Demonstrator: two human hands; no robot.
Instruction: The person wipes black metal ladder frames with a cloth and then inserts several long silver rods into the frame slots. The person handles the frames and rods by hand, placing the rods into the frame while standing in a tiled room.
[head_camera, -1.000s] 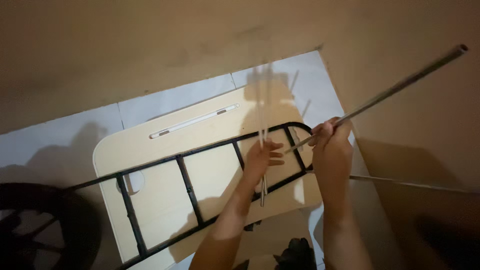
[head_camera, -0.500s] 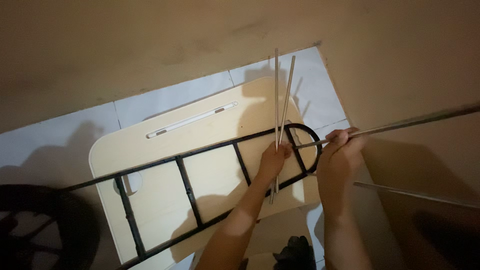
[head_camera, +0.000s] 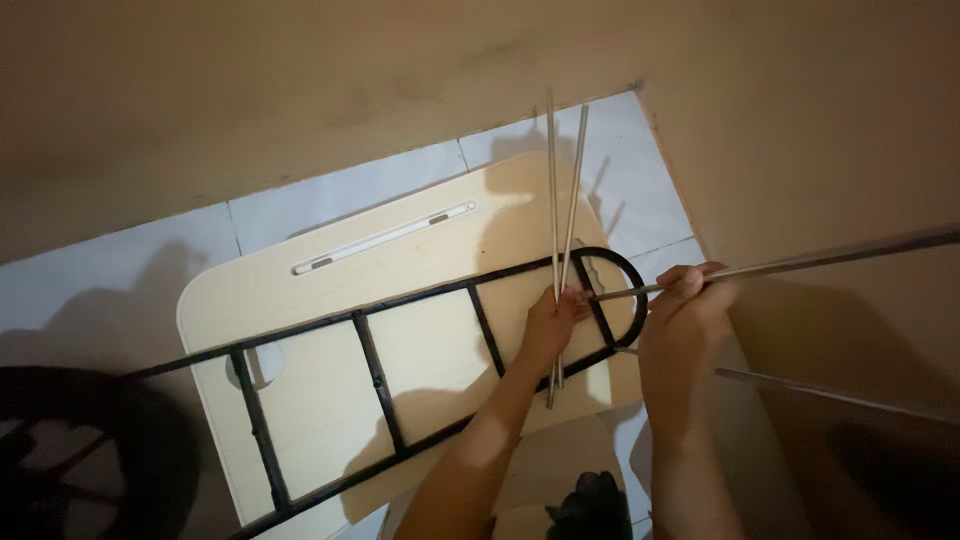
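The left hand (head_camera: 548, 325) presses down on a pair of thin metal rods (head_camera: 560, 215), its grip closed around them where they cross the black metal frame (head_camera: 375, 375); the rods run up the picture away from the hand, side by side and nearly touching, and their lower ends poke out just below the wrist. The right hand (head_camera: 688, 310) has its grip closed on a longer metal rod (head_camera: 800, 262) that stretches off to the right and is cut off by the picture's edge, so its far end is out of view; its near tip reaches to the left hand's fingers. How the fingers sit underneath either hand cannot be made out. The frame, shaped like a ladder with a rounded end, lies slantwise on a pale wooden board (head_camera: 330, 290) that rests on the tiled floor (head_camera: 100, 290); the frame's lower left end runs out of the picture. Another rod (head_camera: 830, 392) lies on the floor to the right, partly hidden behind the right forearm. A dark round object (head_camera: 70, 450) at the lower left is too shadowed to identify.
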